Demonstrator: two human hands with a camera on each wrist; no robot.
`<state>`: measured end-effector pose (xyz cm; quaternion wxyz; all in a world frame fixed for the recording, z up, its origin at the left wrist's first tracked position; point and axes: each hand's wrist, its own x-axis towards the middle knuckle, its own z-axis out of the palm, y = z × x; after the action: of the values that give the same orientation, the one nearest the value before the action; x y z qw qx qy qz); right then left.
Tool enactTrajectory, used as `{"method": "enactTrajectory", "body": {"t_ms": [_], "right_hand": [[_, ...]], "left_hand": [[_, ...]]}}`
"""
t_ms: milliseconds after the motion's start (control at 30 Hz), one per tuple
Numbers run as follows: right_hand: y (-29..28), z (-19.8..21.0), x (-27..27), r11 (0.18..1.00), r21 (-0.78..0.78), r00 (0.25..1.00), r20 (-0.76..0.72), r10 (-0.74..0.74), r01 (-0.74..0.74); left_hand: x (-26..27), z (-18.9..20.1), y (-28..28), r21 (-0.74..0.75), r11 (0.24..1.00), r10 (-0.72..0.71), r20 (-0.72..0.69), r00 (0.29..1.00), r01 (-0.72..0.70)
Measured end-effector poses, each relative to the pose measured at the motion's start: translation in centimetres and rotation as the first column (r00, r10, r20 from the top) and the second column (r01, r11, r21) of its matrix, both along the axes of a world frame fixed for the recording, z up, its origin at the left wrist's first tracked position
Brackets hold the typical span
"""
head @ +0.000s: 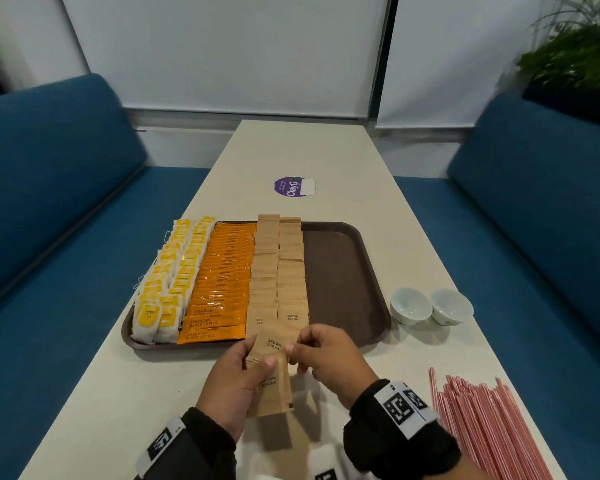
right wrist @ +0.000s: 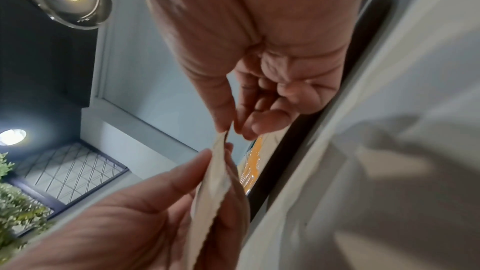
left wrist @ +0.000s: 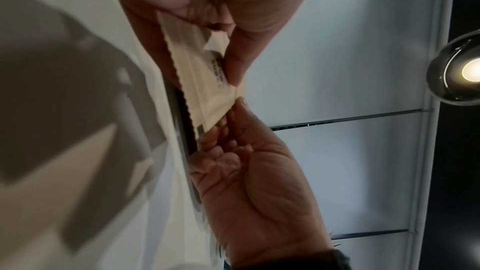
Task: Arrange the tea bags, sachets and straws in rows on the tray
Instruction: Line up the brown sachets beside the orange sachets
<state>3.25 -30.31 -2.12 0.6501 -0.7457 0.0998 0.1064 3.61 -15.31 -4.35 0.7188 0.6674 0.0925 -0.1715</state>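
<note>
Both hands (head: pixel 284 362) pinching sugar sachets (head: pixel 274 344) — tray's (head: pixel 340 271) near edge

"BROWN SUGAR" stands in dark letters on the tan paper sachet (head: pixel 274 344) between the fingers (head: pixel 270 362), and on the tan sachets (head: pixel 292 317) just beyond them. The orange foil sachets (head: pixel 211 335) left of the fingers read "AMERICAN BLACK COFFEE". The round purple sticker (head: pixel 289 188) far beyond on the surface reads "ClayG".

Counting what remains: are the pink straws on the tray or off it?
Off. The pink straws lie on the table, right of the tray, whose right part is bare.
</note>
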Motion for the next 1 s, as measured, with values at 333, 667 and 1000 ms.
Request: {"method": "enactTrajectory", "body": {"t_ms": [333, 667, 1000], "right_hand": [[-1.9, -0.5, 0.9, 0.963, -0.093, 0.966, 0.090, -0.243, 0.251], [-2.5, -1.4, 4.6, 0.865, -0.485, 0.991, 0.078, -0.105, 0.129], [-1.7, -2.4, 6.0, 0.837, -0.526, 0.986, 0.016, -0.167, 0.150]], "left_hand": [[-1.5, -0.1, 1.1, 0.029, 0.999, 0.030, -0.033, 0.999, -0.029], [-1.0, -0.6, 2.0, 0.042, 0.998, 0.044, -0.104, 0.994, -0.040], [0.6, -0.6, 2.4, -0.083, 0.996, 0.037, -0.083, 0.996, -0.044]]}}
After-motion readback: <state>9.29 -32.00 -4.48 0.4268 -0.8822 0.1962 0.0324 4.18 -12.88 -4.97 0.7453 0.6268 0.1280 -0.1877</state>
